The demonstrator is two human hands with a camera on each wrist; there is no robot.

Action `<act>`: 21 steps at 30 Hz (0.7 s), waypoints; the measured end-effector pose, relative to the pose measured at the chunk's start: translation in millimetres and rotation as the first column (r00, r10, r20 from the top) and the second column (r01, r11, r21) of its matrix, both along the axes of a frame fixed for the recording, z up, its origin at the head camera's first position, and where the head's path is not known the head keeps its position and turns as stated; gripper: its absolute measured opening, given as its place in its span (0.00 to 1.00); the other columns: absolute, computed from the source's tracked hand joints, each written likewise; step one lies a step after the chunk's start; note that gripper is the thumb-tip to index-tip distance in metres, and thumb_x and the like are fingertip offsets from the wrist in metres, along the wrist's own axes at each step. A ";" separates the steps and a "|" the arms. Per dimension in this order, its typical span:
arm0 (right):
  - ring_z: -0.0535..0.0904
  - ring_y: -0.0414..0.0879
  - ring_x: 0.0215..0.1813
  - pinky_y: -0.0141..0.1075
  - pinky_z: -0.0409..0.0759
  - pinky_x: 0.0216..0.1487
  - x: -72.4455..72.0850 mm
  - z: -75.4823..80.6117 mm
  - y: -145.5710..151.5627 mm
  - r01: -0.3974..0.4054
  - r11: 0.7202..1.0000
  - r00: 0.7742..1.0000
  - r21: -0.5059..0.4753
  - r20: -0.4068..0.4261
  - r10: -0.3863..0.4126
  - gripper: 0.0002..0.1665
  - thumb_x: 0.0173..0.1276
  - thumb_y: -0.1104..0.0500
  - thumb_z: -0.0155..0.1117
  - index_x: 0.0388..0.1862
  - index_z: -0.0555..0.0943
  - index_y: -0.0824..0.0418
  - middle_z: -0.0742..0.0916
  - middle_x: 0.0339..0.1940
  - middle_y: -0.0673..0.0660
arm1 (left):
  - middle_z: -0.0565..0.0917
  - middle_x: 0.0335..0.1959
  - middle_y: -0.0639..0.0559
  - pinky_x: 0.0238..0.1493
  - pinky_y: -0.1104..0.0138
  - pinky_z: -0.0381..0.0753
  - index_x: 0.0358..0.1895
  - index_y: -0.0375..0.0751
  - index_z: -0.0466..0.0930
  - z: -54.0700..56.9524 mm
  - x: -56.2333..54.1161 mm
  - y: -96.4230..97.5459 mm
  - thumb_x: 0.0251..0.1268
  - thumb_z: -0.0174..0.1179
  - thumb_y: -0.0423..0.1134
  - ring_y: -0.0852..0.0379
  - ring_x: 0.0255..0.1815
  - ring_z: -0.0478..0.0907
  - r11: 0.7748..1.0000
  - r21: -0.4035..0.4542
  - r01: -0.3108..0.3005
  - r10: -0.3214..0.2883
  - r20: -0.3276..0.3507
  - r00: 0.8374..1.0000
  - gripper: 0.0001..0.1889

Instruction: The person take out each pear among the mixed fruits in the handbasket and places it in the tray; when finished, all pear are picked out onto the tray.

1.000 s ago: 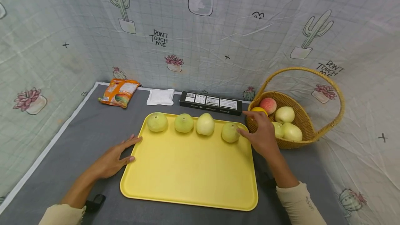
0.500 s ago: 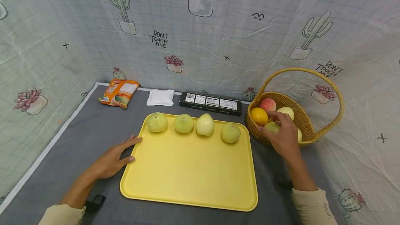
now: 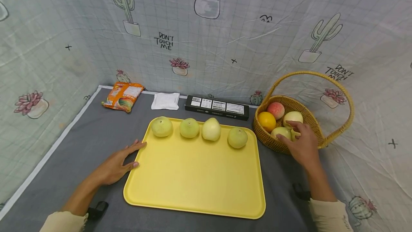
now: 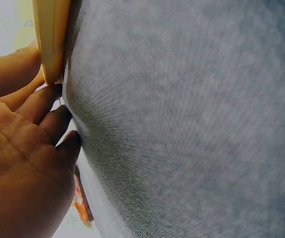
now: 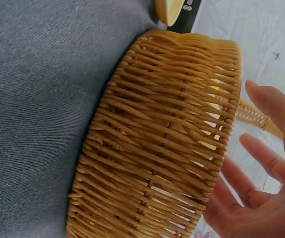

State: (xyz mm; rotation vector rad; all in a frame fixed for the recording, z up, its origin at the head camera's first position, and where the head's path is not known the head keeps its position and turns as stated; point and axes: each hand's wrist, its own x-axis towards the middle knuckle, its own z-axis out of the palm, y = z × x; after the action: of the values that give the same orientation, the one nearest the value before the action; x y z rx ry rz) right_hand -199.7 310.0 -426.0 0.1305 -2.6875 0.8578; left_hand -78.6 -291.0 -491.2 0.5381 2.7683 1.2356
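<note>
My left hand (image 3: 116, 165) rests at the left side of the yellow tray (image 3: 193, 174), fingers extended, with index fingertip and thumb touching its rim; the left wrist view shows the rim (image 4: 53, 44) against the fingers. Along the tray's far side sit several pale green round fruits (image 3: 162, 126). Over the wicker basket (image 3: 268, 140) hovers my right hand (image 3: 305, 146), thumb and fingers spread apart with nothing between them. Beneath and around it in the basket are pale green fruits (image 3: 293, 117), an orange (image 3: 266, 121) and a peach (image 3: 276, 110). Part of the fruit is hidden behind the hand.
Behind the tray lie an orange snack packet (image 3: 123, 96), a small white pouch (image 3: 165, 101) and a long black box (image 3: 217, 107). The basket's tall handle (image 3: 352, 108) arches on its right. A cactus-print curtain (image 3: 206, 46) surrounds the grey table (image 3: 106, 128).
My right hand has left the rightmost green fruit on the tray and moved right, over the basket. The fruit stays on the tray. My left hand has not moved.
</note>
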 end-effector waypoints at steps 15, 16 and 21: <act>0.84 0.69 0.49 0.57 0.80 0.47 -14.1 0.4 5.3 -0.038 0.988 0.995 0.148 0.100 0.023 0.32 0.72 0.46 0.75 0.65 0.84 0.66 0.87 0.55 0.74 | 0.67 0.80 0.28 0.71 0.95 0.37 0.79 0.36 0.68 -1.2 -0.2 0.8 0.72 0.67 0.39 0.89 0.77 0.42 1.000 -0.003 0.006 -0.006 -0.010 1.000 0.35; 0.83 0.68 0.48 0.54 0.79 0.44 -15.4 1.3 4.9 -0.040 0.986 0.994 0.161 0.109 0.023 0.32 0.72 0.46 0.75 0.65 0.84 0.65 0.88 0.54 0.74 | 0.67 0.80 0.28 0.71 0.95 0.37 0.79 0.36 0.68 -1.0 -0.1 0.7 0.72 0.67 0.39 0.89 0.77 0.42 1.000 -0.002 0.005 -0.005 -0.009 1.000 0.35; 0.82 0.65 0.44 0.45 0.71 0.38 -21.0 3.9 3.8 -0.051 0.979 0.988 0.199 0.150 0.021 0.30 0.71 0.45 0.76 0.63 0.86 0.63 0.89 0.53 0.73 | 0.67 0.81 0.30 0.73 0.94 0.38 0.79 0.37 0.68 0.8 0.6 0.9 0.72 0.67 0.39 0.88 0.77 0.42 1.000 -0.003 -0.007 0.007 0.008 1.000 0.35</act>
State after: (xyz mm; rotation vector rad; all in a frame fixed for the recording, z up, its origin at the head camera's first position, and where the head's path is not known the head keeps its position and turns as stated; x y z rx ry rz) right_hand -220.7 313.7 -422.1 0.1683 -2.9156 0.6243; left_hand -78.0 -290.1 -490.4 0.5222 2.7669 1.2325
